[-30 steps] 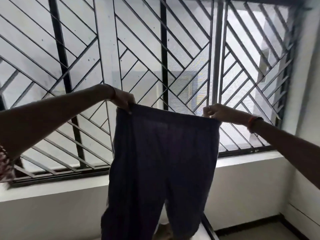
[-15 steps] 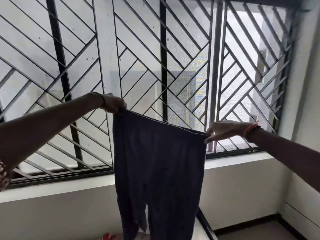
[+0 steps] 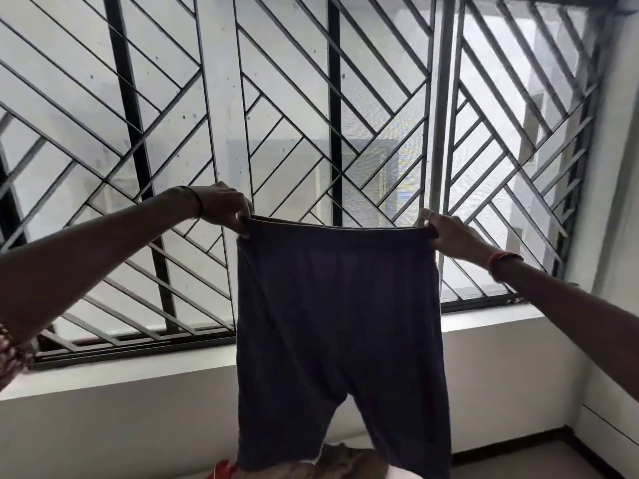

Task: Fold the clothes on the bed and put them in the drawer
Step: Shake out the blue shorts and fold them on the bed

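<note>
raised level again, dark trousers (image 3: 339, 323) hang spread, left hand (image 3: 224, 209) and right hand (image 3: 449, 233) each pinching a waistband corner.

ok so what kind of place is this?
Probably a home bedroom. A wide grilled window sits above a white ledge, the left hand and right hand hold dark trousers up by the waistband, and more clothes lie heaped below them.

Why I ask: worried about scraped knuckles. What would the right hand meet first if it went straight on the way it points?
Likely the window grille: the right hand, gripping the dark trousers by the waistband, points forward and inward at the bars behind. Nothing shows in between, though depth is unclear.
</note>
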Demonstrator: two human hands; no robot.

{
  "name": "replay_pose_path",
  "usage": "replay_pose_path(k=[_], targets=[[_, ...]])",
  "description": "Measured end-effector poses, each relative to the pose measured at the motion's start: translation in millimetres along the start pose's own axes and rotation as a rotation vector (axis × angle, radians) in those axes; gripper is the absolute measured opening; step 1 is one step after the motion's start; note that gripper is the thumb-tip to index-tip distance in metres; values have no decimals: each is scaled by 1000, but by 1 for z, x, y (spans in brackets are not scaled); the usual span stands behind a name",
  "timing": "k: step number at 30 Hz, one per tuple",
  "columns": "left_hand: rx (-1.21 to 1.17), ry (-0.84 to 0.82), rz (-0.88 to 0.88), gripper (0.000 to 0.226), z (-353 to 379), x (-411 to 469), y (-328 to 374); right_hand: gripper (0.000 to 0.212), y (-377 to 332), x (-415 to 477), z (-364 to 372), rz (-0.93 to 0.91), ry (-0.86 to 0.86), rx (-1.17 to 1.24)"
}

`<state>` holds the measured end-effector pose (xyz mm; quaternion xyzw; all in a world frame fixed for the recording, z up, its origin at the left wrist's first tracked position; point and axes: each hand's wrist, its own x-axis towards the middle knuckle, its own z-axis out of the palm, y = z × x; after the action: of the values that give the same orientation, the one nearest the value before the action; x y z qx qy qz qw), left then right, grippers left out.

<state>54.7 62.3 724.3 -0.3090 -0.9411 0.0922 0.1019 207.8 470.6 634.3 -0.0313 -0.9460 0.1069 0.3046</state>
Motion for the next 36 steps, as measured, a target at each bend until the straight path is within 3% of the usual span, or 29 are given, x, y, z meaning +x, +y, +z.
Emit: replay_pose_path(k=[3,9,13,16,19,22,25,28,33,36], targets=[[28,107,43,12,-3,-7,0,19,7,1,-3,-33,-5,-29],[91,240,-5,29,0,-16,19,11,5,-5,-11,57,-20,-66],[-289,308,-49,25,20,-13,30,12,9,-8,-6,108,1,-25],[-559,407,2,19,34,-14,34,17,4,-10,-5,97,78,237],[-823,422,9,51,49,-25,27,35,4,-21,-2,105,152,625],[-1043,377,-85,72,64,-38,25,42,12,-33,6,238,189,789],[-1210,346,-107,41,74,-48,33,31,10,-41,15,320,182,975],[-1452,301,-106,26,84,-57,40,38,0,-53,21,333,258,1106],[-1634,290,-121,19,101,-62,48,31,-8,-62,28,274,336,971],[-1735,319,-125,18,105,-67,49,21,-13,-63,30,282,261,1046]])
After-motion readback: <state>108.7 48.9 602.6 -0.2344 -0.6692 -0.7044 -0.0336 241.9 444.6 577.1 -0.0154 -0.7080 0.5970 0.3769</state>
